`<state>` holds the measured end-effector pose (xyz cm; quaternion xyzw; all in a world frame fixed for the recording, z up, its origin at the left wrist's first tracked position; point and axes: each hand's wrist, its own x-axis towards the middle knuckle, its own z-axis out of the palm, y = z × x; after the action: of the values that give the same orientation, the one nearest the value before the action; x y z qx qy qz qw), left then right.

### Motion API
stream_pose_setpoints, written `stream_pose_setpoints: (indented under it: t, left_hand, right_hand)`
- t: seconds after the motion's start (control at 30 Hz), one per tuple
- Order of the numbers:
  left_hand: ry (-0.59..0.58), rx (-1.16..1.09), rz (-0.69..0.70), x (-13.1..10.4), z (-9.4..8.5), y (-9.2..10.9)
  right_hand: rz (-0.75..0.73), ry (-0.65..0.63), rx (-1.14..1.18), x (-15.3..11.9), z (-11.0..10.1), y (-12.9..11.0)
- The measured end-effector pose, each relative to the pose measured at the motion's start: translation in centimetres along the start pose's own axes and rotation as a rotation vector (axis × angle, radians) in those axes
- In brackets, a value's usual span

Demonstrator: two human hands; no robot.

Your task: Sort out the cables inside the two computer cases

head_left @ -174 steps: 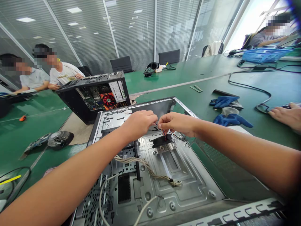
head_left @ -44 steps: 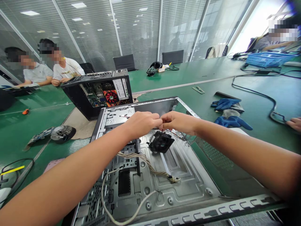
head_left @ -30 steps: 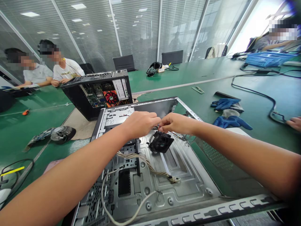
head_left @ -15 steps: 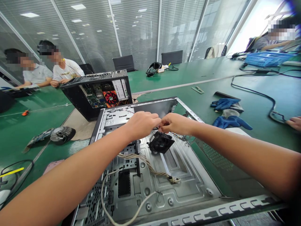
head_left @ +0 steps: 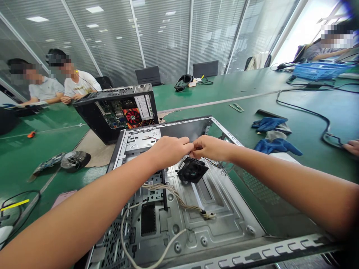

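Behind the green table (head_left: 224,85) stand dark chairs (head_left: 147,76) and a blind-lined glass partition (head_left: 165,48) showing bright lights (head_left: 94,9).

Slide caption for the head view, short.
Left hand and right hand meet above a black fan over an open computer case; second computer behind.

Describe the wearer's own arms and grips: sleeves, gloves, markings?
Bare, smooth left forearm and right forearm; no sleeves in view. Left grip and right grip: ungloved human hands. No watch, bracelet, ring or marking visible.
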<state>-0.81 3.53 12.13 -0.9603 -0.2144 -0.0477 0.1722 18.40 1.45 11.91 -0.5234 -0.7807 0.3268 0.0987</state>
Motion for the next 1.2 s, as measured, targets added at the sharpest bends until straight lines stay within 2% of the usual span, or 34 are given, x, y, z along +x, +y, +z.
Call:
stream_pose_setpoints:
  t: [0.2,0.4,0.57,0.73,0.87,1.0,1.2]
  left_hand:
    - [-0.005,0.008,0.040,0.4,-0.3,0.3]
    - [-0.102,-0.107,-0.126,0.4,-0.6,0.9]
    - [-0.132,-0.209,-0.183,0.4,-0.7,0.9]
    - [-0.098,-0.385,-0.204,0.3,-0.6,0.6]
    - [-0.144,-0.572,-0.226,0.1,-1.0,0.4]
    - [-0.144,-0.657,-0.248,0.0,-1.2,0.2]
    - [-0.080,-0.708,-0.251,0.2,-0.7,0.0]
  right_hand:
    - [-0.007,-0.001,-0.048,0.0,0.1,-0.2]
    - [-0.028,-0.010,-0.010,0.3,0.2,0.4]
    - [-0.052,-0.037,0.018,0.2,0.3,0.6]
    - [-0.090,-0.082,-0.046,0.1,0.3,0.5]
    - [-0.085,-0.079,-0.129,0.1,0.4,0.4]
    - [-0.070,-0.011,-0.180,0.2,0.6,0.5]
    - [-0.026,0.135,-0.277,0.2,0.7,0.5]
